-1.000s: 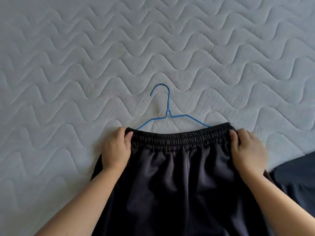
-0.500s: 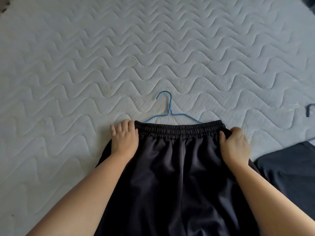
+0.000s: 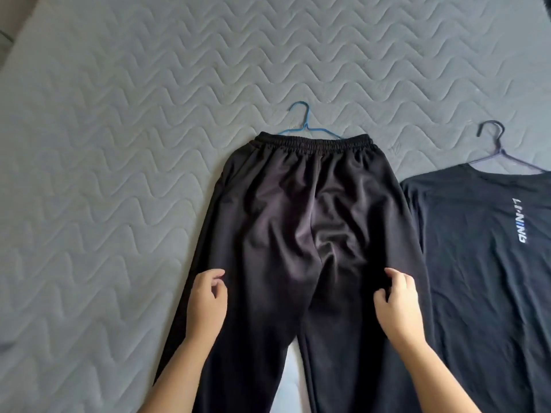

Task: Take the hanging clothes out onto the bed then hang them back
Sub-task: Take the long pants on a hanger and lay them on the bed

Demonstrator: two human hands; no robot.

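Black track pants (image 3: 298,210) lie flat on the quilted grey bed (image 3: 119,144), waistband at the far end. A blue wire hanger (image 3: 301,119) sticks out from under the waistband, hook pointing away from me. My left hand (image 3: 207,302) hovers at the left edge of the pants around thigh height, fingers loosely curled and holding nothing. Over the right edge of the pants is my right hand (image 3: 396,305), likewise loosely curled and holding nothing.
A dark navy T-shirt (image 3: 477,263) with a white printed logo lies flat to the right of the pants, its dark wire hanger (image 3: 498,144) poking out at the neck. The bed's left edge shows at the far top left.
Both hands have let go of the waistband and drawn back toward me to thigh height on the pants. The view has pulled back, bringing the T-shirt and its hanger into sight.
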